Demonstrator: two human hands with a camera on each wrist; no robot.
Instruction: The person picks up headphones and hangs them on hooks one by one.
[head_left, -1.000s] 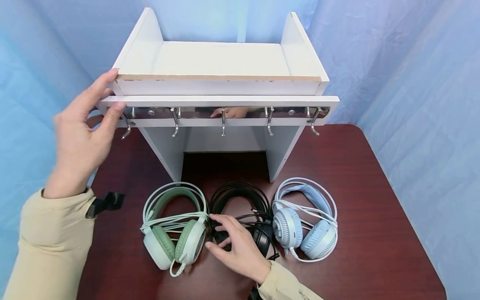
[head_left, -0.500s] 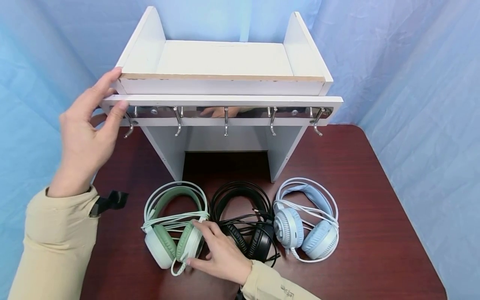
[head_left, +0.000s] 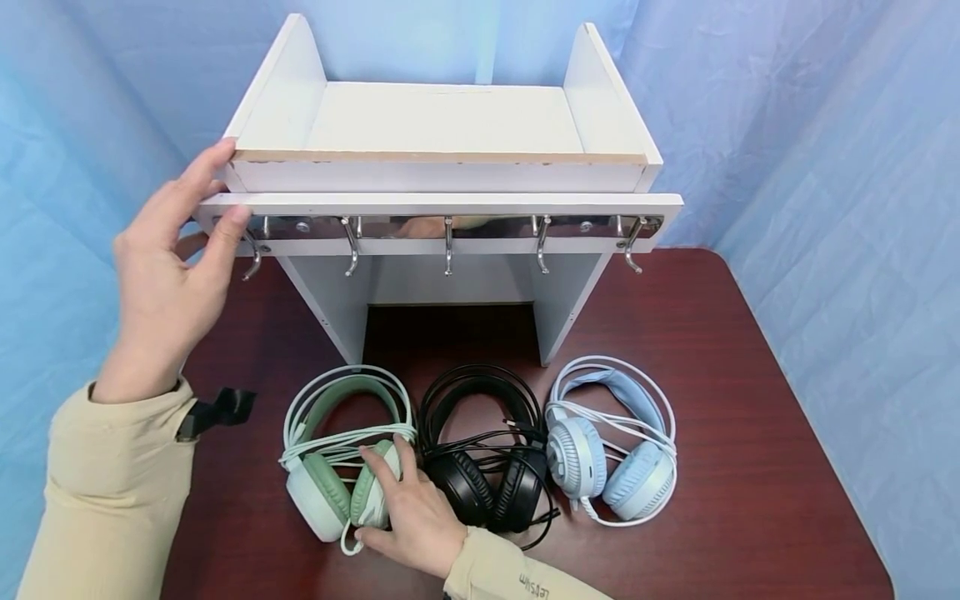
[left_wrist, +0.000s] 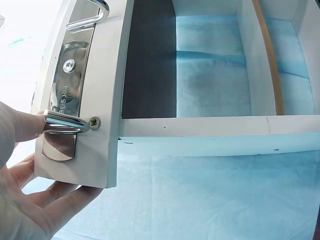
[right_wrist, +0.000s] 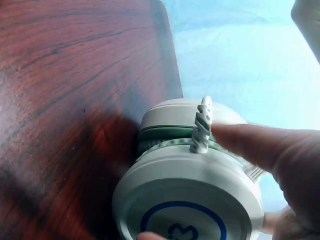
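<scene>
In the head view, my left hand [head_left: 168, 275] holds the left end of a white shelf [head_left: 442, 175]. My thumb presses the front of its hook rail [left_wrist: 95, 100] by the end hook, and the other fingers wrap the edge. Below, my right hand [head_left: 416, 521] is around the right ear cup of the pale green headphones [head_left: 315, 500], which lie on the table with their cable bundled. The right wrist view puts my thumb against the ribbed cable end [right_wrist: 202, 127], with fingertips at the outer face and side of the ear cup [right_wrist: 185, 200].
Black headphones [head_left: 517, 492] lie just right of my right hand, and light blue headphones [head_left: 577, 454] lie beyond them. Several metal hooks [head_left: 448, 250] jut from the rail above. The dark red table [head_left: 750, 467] stands against blue cloth [head_left: 840, 167].
My right hand has moved left from over the black headphones to the right ear cup of the green ones. My left hand keeps its place on the shelf.
</scene>
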